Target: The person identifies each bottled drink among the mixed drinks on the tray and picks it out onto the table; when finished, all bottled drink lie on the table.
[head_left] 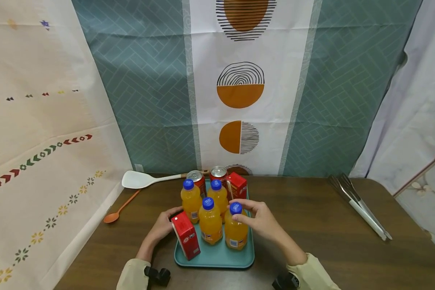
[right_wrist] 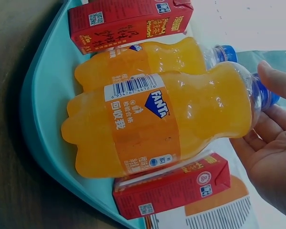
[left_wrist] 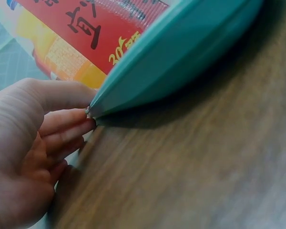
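While the left hand pinches the tray by its rim, the right hand grips 1 bottle by its cap | that bottle: in the tray, below the right hand | 3 bottles: left of it | 1 carton: beside the left hand | 2 cans: beyond the hands

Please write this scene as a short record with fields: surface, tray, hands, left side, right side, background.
Surface: brown table
Tray: teal tray carrying four orange bottles and two red boxes; two cans behind the bottles
Hands: left hand pinches the rim of the tray; right hand grips the front-right bottle at its cap
Left side: white spatula, orange spoon
Right side: metal tongs
Background: patterned cloth
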